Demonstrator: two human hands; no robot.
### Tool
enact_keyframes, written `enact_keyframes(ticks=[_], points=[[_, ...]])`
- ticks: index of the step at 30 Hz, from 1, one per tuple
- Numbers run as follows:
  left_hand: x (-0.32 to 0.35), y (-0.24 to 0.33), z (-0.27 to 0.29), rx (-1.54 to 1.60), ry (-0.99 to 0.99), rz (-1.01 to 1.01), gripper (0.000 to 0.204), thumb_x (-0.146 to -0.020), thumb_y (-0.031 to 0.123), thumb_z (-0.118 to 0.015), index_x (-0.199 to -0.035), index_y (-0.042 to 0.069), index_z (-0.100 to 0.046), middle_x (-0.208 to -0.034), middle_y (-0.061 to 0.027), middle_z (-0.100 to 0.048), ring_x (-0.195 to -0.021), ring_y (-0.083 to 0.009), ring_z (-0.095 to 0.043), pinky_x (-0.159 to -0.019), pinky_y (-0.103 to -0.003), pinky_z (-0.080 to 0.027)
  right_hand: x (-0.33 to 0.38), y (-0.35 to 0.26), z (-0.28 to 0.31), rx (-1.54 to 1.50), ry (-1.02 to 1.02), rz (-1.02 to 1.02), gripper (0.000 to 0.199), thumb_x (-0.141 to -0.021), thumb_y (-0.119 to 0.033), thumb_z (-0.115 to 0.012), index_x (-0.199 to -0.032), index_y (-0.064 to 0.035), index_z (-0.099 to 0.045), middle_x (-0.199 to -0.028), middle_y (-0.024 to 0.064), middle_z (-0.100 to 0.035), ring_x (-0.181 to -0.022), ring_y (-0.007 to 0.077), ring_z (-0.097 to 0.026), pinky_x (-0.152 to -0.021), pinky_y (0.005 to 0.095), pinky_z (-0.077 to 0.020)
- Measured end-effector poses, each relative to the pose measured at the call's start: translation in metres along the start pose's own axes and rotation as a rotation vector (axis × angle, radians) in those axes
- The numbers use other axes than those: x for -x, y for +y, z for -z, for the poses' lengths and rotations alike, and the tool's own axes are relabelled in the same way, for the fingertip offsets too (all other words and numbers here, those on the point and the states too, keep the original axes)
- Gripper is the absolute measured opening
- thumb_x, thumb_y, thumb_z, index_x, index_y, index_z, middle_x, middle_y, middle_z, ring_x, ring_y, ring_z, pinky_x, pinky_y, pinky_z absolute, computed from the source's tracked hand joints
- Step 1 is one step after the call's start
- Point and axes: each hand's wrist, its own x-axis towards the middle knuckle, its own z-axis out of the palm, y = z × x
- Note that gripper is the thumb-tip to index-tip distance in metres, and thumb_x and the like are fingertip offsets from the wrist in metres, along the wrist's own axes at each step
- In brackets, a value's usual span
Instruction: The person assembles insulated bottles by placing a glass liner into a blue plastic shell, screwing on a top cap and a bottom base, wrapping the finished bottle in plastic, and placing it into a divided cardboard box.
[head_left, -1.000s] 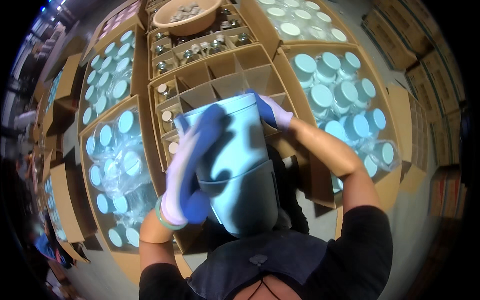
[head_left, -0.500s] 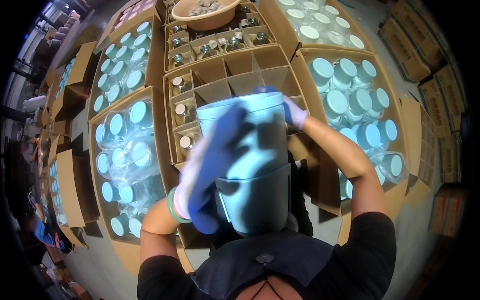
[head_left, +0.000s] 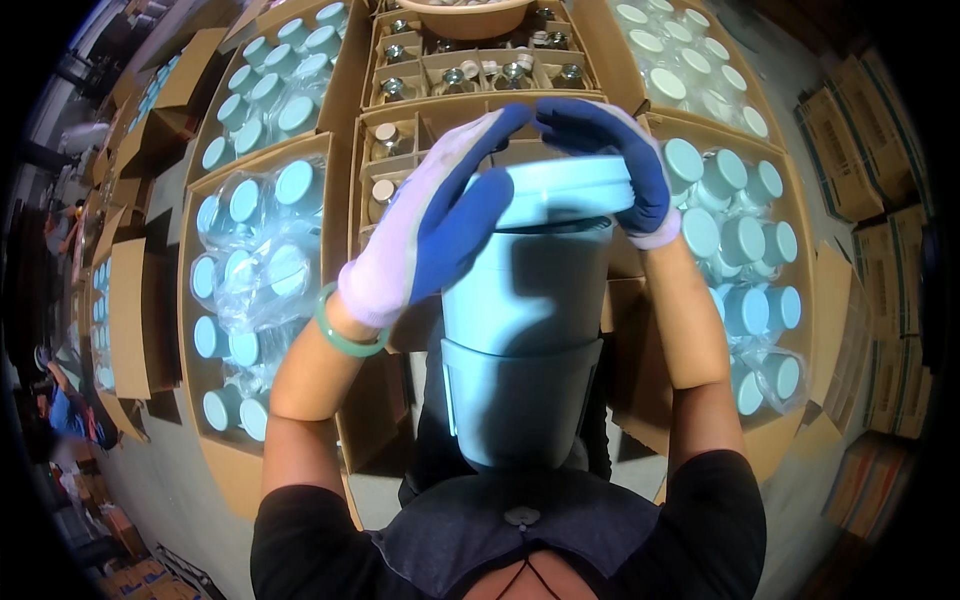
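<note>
A stack of pale blue plastic containers (head_left: 525, 330) stands upright close to my chest, the upper one nested in a lower one (head_left: 520, 415). A pale blue lid (head_left: 565, 190) sits on top. My left hand (head_left: 440, 225), in a white glove with blue palm and fingers, grips the stack's upper left side and rim. A green bangle (head_left: 345, 335) circles that wrist. My right hand (head_left: 610, 160), gloved the same way, curls over the lid's far right edge.
Open cardboard boxes (head_left: 340, 120) surround me, packed with blue-lidded jars (head_left: 745, 240); those at left (head_left: 250, 265) are partly under clear plastic wrap. A divided box (head_left: 420, 130) ahead holds small glass jars, with a tan bowl (head_left: 465, 15) at top. Stacked cartons (head_left: 885, 280) stand at right.
The container stack has tipped upright and risen toward the camera. My left hand has slid up its side to the rim, and my right hand has moved onto the lid.
</note>
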Motion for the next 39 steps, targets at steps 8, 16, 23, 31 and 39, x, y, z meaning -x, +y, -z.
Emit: enact_keyframes(ticks=[8,16,23,31,39], points=[[0.023,-0.169,0.064,-0.352,0.336,0.352,0.036,-0.098,0.030,-0.053,-0.124,0.005,-0.059,-0.116,-0.0154,-0.066,-0.106,-0.0335,-0.063,-0.086,-0.038,-0.052,-0.008,0.122,0.113,-0.660,0.467,-0.273,0.037,-0.104,-0.033,-0.051,-0.122,-0.0034,-0.064,-0.117,0.0105,-0.069,-0.108,0.0222,-0.066,-0.100,0.0371,-0.0504],[0.163,-0.254,0.041,-1.013,-0.110,0.829,0.061,-0.086,0.047,-0.069,-0.131,0.011,-0.047,-0.129,-0.0254,-0.051,-0.105,-0.0410,-0.064,-0.086,-0.049,-0.053,0.097,0.186,0.109,0.143,0.956,-0.691,0.042,-0.102,-0.033,-0.046,-0.123,0.0012,-0.059,-0.126,0.0160,-0.061,-0.118,0.0299,-0.058,-0.104,0.0403,-0.0437],[0.128,-0.192,0.076,-1.128,-0.047,0.602,0.053,-0.086,0.045,-0.068,-0.116,0.006,-0.048,-0.112,-0.0193,-0.054,-0.088,-0.0409,-0.065,-0.073,-0.049,-0.054,0.109,0.113,0.061,0.543,0.641,-0.361,0.044,-0.099,-0.023,-0.056,-0.135,0.0024,-0.052,-0.132,0.0168,-0.057,-0.122,0.0275,-0.056,-0.104,0.0368,-0.0431],[0.026,0.040,0.149,-1.291,0.279,-0.265,0.036,-0.087,0.023,-0.076,-0.115,0.008,-0.059,-0.094,-0.0121,-0.065,-0.078,-0.0289,-0.068,-0.068,-0.037,-0.052,0.025,0.053,0.023,0.301,0.025,-0.454,0.047,-0.101,-0.039,-0.052,-0.124,0.0005,-0.062,-0.118,0.0142,-0.066,-0.107,0.0233,-0.064,-0.094,0.0324,-0.0502],[-0.008,0.055,0.039,-0.968,0.172,-0.396,0.060,-0.085,0.031,-0.074,-0.135,0.008,-0.051,-0.123,-0.0198,-0.057,-0.110,-0.0361,-0.059,-0.093,-0.044,-0.049,-0.069,0.074,0.031,-0.708,-0.157,-0.261,0.070,-0.093,-0.047,-0.061,-0.145,-0.0082,-0.036,-0.136,0.0137,-0.053,-0.121,0.0290,-0.054,-0.106,0.0467,-0.0438]])
